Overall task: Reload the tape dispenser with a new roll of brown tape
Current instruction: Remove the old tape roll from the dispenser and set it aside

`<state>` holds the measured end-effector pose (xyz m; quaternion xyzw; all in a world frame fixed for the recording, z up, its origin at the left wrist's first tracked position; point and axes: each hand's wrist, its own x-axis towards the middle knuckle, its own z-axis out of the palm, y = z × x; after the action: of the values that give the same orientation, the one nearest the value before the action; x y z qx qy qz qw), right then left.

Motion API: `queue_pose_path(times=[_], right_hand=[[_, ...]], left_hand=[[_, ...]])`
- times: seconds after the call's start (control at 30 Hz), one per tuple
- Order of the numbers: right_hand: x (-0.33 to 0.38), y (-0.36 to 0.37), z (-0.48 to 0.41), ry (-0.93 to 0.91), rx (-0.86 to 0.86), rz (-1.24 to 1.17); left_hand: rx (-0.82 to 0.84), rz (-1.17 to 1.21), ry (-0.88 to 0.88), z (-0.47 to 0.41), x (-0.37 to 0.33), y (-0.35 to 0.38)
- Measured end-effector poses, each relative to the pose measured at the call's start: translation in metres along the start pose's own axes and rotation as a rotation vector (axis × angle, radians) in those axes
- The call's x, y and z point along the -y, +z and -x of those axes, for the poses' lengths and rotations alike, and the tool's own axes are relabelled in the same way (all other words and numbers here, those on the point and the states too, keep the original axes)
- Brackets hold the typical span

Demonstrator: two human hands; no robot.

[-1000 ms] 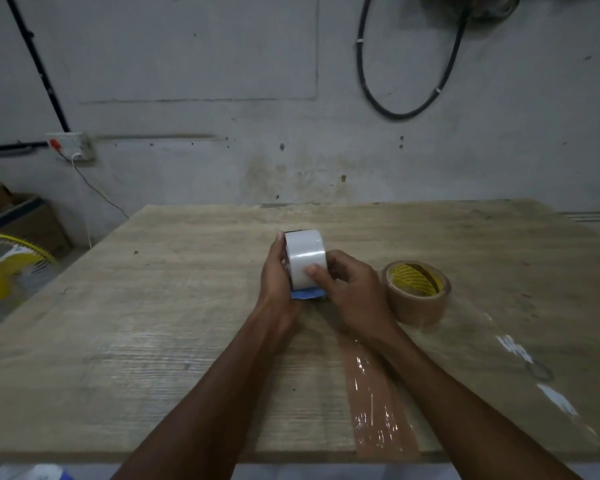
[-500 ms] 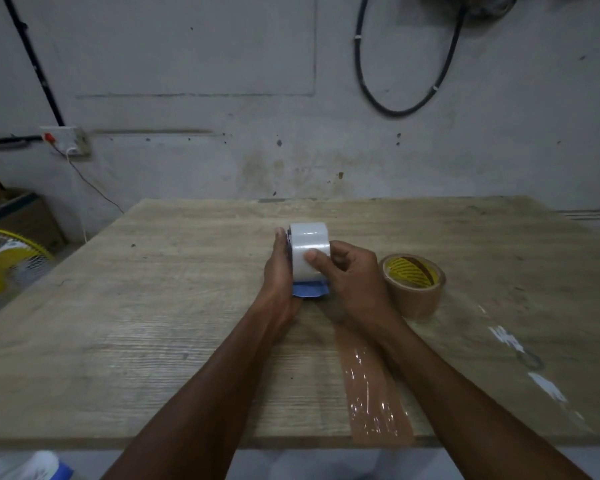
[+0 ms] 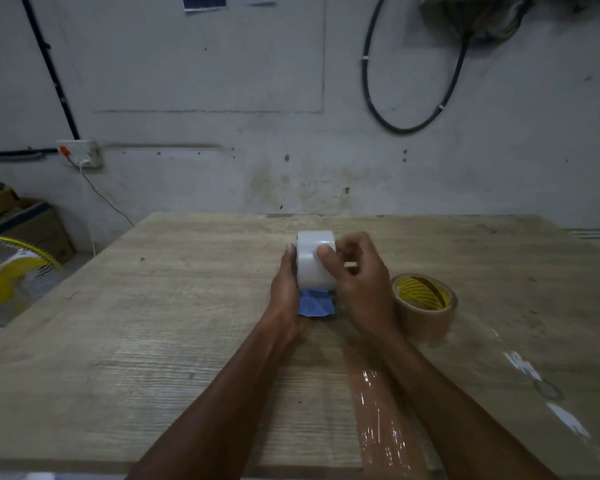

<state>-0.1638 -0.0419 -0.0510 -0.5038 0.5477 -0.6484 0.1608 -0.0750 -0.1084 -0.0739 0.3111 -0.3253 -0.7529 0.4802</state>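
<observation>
A blue tape dispenser (image 3: 315,304) stands upright on the wooden table (image 3: 174,323) with a whitish roll of tape (image 3: 309,261) mounted in it. My left hand (image 3: 285,289) grips the dispenser's left side. My right hand (image 3: 359,282) is on the right side, its thumb pressed on the front face of the whitish roll and its fingers curled behind. A new roll of brown tape (image 3: 423,311) with a yellow core lies flat on the table just right of my right hand, untouched.
A strip of brown tape (image 3: 381,410) is stuck along the table toward the near edge. Clear tape scraps (image 3: 541,386) lie at the right. A yellow fan (image 3: 4,285) and cardboard boxes (image 3: 21,220) stand left of the table. A cable loop (image 3: 406,98) hangs on the wall.
My right thumb has slid up the face of the whitish roll. The head view has tilted up a little. The brown roll has not moved.
</observation>
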Motion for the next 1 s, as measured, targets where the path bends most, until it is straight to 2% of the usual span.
queue_pose_path(times=[0.13,0.23,0.43,0.63,0.87,0.93,1.0], right_hand=[[-0.019,-0.016,-0.002,-0.020,0.244,-0.049],[-0.020,-0.021,-0.004,-0.039,0.327,-0.055],[-0.020,-0.021,-0.006,-0.082,0.279,-0.053],[-0.022,-0.024,-0.009,-0.038,0.193,-0.137],[-0.021,-0.026,-0.011,0.008,0.087,-0.304],[-0.020,-0.025,-0.011,0.024,0.049,-0.422],[-0.017,-0.023,-0.013,0.059,0.041,-0.556]], left_hand=[[0.028,-0.017,-0.009,-0.006,0.003,-0.006],[0.051,-0.089,0.022,-0.009,0.004,-0.006],[0.058,-0.072,0.016,-0.008,0.004,-0.008],[0.045,-0.011,0.015,-0.009,0.001,-0.010],[0.069,0.129,-0.011,-0.010,-0.005,-0.011],[0.032,0.163,-0.037,-0.013,-0.003,-0.014],[0.078,0.217,-0.073,-0.017,-0.003,-0.016]])
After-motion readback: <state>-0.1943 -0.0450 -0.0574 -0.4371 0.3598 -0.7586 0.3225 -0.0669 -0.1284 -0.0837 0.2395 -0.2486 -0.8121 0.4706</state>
